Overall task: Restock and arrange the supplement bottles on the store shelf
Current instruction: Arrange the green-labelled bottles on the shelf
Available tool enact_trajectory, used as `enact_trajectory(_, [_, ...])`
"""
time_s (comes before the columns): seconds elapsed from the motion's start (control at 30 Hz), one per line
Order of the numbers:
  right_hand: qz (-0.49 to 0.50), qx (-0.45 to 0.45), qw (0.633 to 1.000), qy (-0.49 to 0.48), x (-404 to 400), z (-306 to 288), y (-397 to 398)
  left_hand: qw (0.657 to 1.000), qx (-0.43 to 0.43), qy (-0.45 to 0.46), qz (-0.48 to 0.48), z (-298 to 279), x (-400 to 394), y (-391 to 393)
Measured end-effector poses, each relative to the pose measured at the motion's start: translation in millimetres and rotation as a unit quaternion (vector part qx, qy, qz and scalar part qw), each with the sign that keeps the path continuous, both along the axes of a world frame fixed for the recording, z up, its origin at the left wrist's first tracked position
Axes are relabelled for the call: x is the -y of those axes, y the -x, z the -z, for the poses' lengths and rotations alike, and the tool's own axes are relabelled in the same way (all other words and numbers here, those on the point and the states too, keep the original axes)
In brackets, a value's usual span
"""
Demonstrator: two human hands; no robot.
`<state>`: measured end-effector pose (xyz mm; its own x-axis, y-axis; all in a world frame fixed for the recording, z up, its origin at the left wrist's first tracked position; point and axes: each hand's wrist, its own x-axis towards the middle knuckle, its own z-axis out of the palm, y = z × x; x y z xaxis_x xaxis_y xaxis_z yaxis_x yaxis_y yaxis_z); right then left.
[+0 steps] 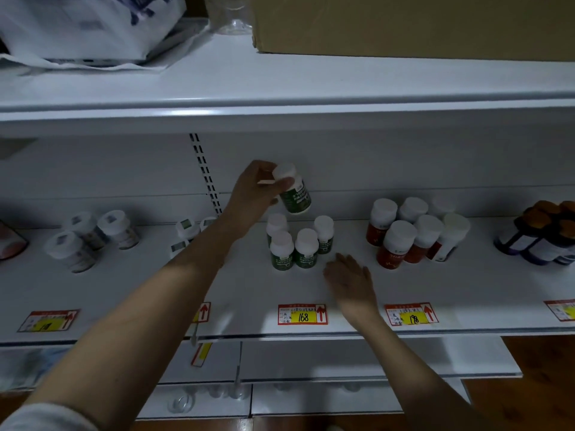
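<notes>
Dim shelf (pixel 435 287); left arm hides bottles (pixel 186 231).

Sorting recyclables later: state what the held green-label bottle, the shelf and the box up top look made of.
Green-label bottle: probably plastic, smooth white cap, glossy printed label.
Shelf: likely painted metal, with an even white sheen and slotted upright.
Box: cardboard, matte brown with a folded seam.

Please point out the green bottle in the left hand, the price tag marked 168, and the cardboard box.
green bottle (pixel 295 197), head view, label.
price tag marked 168 (pixel 302 315), head view, yellow part.
cardboard box (pixel 404 23), head view, front face.
</notes>
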<state>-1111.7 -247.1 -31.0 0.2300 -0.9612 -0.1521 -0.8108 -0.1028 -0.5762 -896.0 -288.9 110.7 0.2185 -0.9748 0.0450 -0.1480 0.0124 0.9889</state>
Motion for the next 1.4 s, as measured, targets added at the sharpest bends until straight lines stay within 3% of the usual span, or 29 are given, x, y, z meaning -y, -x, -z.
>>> enact_trajectory(0.07, [0.058,0.099,0.993,-0.02,1.3,-13.9,0.2,0.998,-0.055,-0.003,0.022,-7.7,-21.0,0.1])
enact_trajectory(0.17, [0.173,0.294,0.939,-0.041,-7.5,-38.4,-2.3,0.996,-0.072,-0.009,0.051,-15.1,-51.5,2.6])
enact_trajectory(0.3, [0.112,0.491,0.857,-0.114,-37.3,-78.8,-10.4,0.992,-0.088,-0.046,0.077,-14.2,-86.6,11.5])
enact_trajectory(0.43, [0.036,0.587,0.791,-0.169,-68.7,-107.7,-10.2,0.991,-0.081,-0.064,0.089,-6.7,-113.1,17.6])
enact_trajectory(0.5, [0.026,0.606,0.774,-0.182,-78.3,-111.6,-8.5,0.99,-0.097,-0.064,0.077,-4.8,-122.8,20.3])
enact_trajectory(0.93, [0.024,0.622,0.768,-0.15,-93.1,-106.2,-18.1,0.988,-0.132,-0.075,0.036,-6.5,-142.4,26.4])
enact_trajectory(1.27, [0.02,0.546,0.837,-0.017,-91.0,-108.3,-24.0,0.993,-0.081,-0.062,0.062,-15.1,-155.6,30.0])
enact_trajectory(1.33, [0.014,0.556,0.831,-0.03,-92.6,-111.2,-24.1,0.992,-0.096,-0.055,0.06,-17.7,-157.1,30.9])
enact_trajectory(1.4, [0.016,0.6,0.795,-0.087,-94.5,-115.6,-22.9,0.99,-0.116,-0.05,0.057,-18.6,-157.8,31.3])
